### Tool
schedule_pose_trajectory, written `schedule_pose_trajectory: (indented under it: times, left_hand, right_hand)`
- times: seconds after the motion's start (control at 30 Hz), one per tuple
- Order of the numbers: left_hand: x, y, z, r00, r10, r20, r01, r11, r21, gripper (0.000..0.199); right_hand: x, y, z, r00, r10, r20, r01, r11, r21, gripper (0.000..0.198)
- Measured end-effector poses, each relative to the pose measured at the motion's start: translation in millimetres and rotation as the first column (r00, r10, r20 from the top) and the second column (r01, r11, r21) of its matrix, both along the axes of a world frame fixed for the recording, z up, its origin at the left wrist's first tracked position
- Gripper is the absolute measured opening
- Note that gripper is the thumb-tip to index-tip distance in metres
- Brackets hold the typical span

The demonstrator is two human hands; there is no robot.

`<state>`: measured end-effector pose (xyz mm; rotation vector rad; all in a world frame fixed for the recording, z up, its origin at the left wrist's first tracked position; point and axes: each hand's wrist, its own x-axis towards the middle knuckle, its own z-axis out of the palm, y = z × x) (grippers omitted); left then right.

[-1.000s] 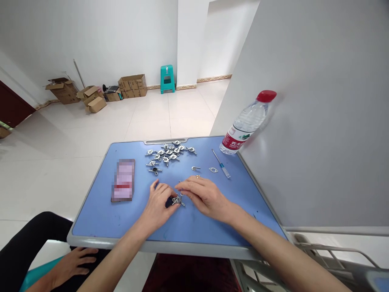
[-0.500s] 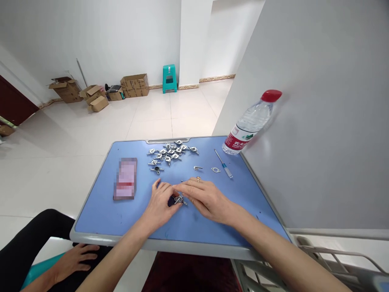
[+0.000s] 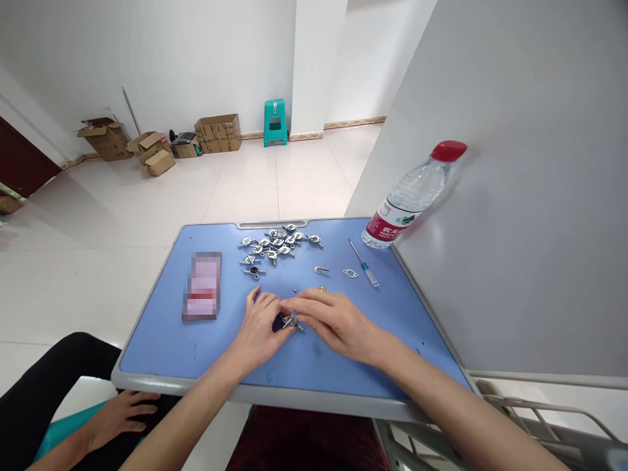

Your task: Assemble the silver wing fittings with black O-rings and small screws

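A small metal fitting with a flange and thin side arms sits low over the blue table. My left hand grips it from the left between thumb and fingers. From the right, my right hand reaches across its top, fingers pinched together; what they hold there is too small to make out. Beyond my hands lie a fitting with a black middle, a small metal piece with a pin, a flat flange plate and a screwdriver with a clear blue handle.
Several similar fittings are heaped at the table's far side. A blurred pinkish rectangle lies left. A water bottle stands at the right edge by a grey panel. Another person's hand rests at lower left.
The view has shifted slightly. Both hands stay around the fitting, with the right hand's fingers barely moved.
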<state>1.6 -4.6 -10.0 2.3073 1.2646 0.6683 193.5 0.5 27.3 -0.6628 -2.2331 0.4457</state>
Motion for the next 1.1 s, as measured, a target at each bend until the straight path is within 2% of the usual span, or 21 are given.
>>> schedule_pose_trajectory:
  times: [0.1, 0.23, 0.5, 0.6, 0.7, 0.83, 1.1]
  left_hand:
    - [0, 0, 0.8, 1.0, 0.001, 0.013, -0.001, 1.0, -0.025, 0.011]
    - [0, 0, 0.9, 1.0, 0.003, 0.019, -0.003, 1.0, -0.03, 0.014]
    - [1, -1, -0.5, 1.0, 0.0, -0.015, 0.0, 1.0, 0.009, 0.016]
    - [1, -1, 0.0, 1.0, -0.001, -0.021, 0.001, 1.0, -0.003, 0.011]
    - [0, -1, 0.0, 1.0, 0.004, -0.029, -0.004, 1.0, -0.011, 0.008]
    - [0, -1, -0.5, 1.0, 0.005, -0.018, -0.005, 1.0, -0.025, 0.008]
    - [1, 0, -0.5, 1.0, -0.002, -0.004, 0.002, 1.0, -0.011, 0.009]
  right_hand:
    - [5, 4, 5, 0.999, 0.014, -0.051, -0.016, 0.999, -0.032, 0.024]
    - [6, 6, 3, 0.993, -0.078, -0.093, 0.079, 0.997, 0.008, 0.015]
    - [-2, 2, -5, 0.979, -0.181, -0.09, 0.186, 0.981, 0.053, 0.012]
    - [-2, 2, -7, 0.982, -0.167, -0.085, 0.172, 0.983, 0.055, 0.01]
    - [3, 3, -4, 0.996, -0.09, -0.027, 0.092, 0.994, 0.052, 0.018]
    - [9, 4, 5, 1.0, 0.008, -0.004, -0.008, 0.999, -0.033, 0.024]
    - [2, 3, 2, 0.993, -0.102, -0.065, 0.105, 0.994, 0.04, 0.013]
